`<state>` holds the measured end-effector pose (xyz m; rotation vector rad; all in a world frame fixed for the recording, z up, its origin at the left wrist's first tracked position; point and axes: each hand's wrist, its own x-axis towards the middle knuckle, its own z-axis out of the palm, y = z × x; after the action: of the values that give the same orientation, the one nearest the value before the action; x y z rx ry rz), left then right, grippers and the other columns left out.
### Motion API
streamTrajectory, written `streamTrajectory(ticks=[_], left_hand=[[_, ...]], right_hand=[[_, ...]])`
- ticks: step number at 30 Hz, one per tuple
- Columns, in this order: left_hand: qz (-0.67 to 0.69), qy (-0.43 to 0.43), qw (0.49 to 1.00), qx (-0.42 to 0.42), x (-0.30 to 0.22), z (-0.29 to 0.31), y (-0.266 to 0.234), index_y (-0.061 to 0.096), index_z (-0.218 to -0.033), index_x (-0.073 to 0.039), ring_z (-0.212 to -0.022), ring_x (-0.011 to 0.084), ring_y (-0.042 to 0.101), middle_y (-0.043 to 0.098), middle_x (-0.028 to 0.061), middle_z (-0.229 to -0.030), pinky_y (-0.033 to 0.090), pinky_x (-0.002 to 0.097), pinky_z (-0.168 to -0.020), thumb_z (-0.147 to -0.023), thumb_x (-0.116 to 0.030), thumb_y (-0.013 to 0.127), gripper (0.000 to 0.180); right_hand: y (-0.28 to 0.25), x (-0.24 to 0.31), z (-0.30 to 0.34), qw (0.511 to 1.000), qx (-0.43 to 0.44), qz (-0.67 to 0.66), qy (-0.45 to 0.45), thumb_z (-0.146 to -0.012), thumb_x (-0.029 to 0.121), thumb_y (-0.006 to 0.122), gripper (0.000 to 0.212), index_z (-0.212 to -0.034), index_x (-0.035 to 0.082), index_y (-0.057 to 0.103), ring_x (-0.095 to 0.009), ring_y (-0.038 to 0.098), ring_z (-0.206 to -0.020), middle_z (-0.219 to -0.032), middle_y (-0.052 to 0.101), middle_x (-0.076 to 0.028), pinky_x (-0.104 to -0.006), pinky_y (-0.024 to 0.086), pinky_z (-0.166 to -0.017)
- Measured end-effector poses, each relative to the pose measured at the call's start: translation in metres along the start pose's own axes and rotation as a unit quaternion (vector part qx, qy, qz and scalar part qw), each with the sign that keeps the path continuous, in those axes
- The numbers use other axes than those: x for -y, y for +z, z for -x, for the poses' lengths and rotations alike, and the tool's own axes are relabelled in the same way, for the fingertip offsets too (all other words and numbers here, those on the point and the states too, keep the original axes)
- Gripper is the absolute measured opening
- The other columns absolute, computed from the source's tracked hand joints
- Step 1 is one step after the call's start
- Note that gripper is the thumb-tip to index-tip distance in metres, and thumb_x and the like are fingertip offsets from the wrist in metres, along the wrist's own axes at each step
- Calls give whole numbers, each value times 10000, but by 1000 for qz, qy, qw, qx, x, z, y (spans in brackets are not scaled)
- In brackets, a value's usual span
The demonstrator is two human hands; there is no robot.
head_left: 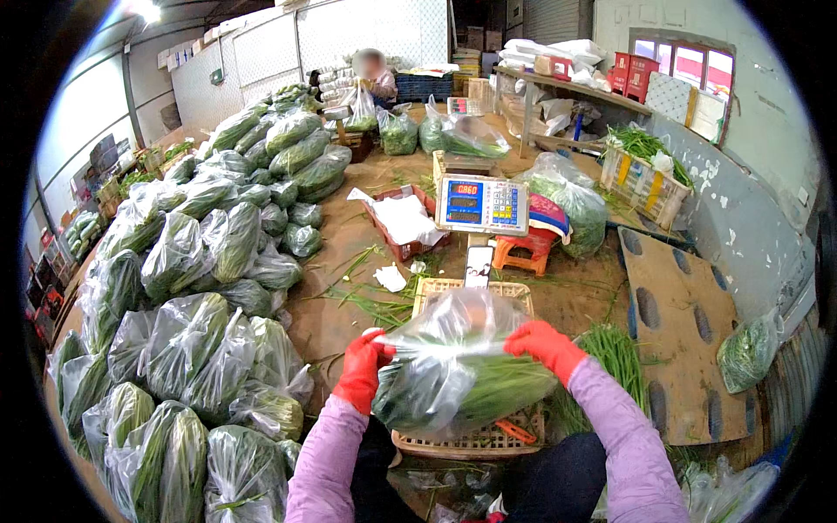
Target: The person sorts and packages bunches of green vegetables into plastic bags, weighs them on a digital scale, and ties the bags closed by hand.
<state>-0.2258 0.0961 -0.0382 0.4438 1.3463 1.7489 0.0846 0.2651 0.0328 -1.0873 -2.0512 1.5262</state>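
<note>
A clear plastic bag (462, 397) of long green leafy stalks lies across a beige plastic basket (453, 447) in front of me. My left hand (359, 370), in a red glove, closes on the left end of the bag's mouth edge. Opposite it, my right hand (547, 346), also red-gloved, pinches the right end, so the edge is stretched between them. The stalks show through the film. An orange-handled tool (516, 431) sticks out from under the bag at the basket's front right.
Bagged greens (209, 349) are piled high on my left. Beyond the basket stand a digital scale (484, 206), a phone (478, 265) and an orange stool (523, 251). Loose green stalks (610, 362) and a cardboard sheet (689, 349) lie right. A person (377, 77) sits far back.
</note>
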Motion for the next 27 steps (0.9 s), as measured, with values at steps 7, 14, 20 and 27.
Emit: streamTrajectory(ticks=[7,14,20,27], left_hand=[[255,-35,875,410,-69,81,82,487,-1344,-120,-820,283,641,577,222,-1171,518,402,-740,-929,-392,463,497],[372,20,926,65,-79,4,49,25,-1486,-196,-1028,372,559,366,319,-1373,485,446,-780,-806,-533,655,985],[278,-27,960,14,-62,10,43,159,-1432,-141,-708,302,613,596,276,-1036,491,413,-613,-866,-575,559,817],[-242,139,907,315,-133,132,140,231,-1487,-90,-644,168,610,680,139,-968,496,256,-626,-982,-286,468,591]], right_hand=[[-5,7,2,957,49,-284,4,-863,74,620,310,-1168,19,609,-117,592,-783,-845,647,-48,-258,494,-711],[49,15,27,753,312,-578,-27,-954,129,484,315,-1223,-14,562,-40,416,-517,-779,572,19,-200,387,-488],[3,-19,57,898,125,-418,61,-959,149,476,317,-1232,19,570,-34,316,-441,-529,384,76,-210,273,-423],[52,43,61,854,186,-346,-341,-921,130,503,522,-1426,78,380,-217,623,-924,-1239,527,-185,-237,486,-704]])
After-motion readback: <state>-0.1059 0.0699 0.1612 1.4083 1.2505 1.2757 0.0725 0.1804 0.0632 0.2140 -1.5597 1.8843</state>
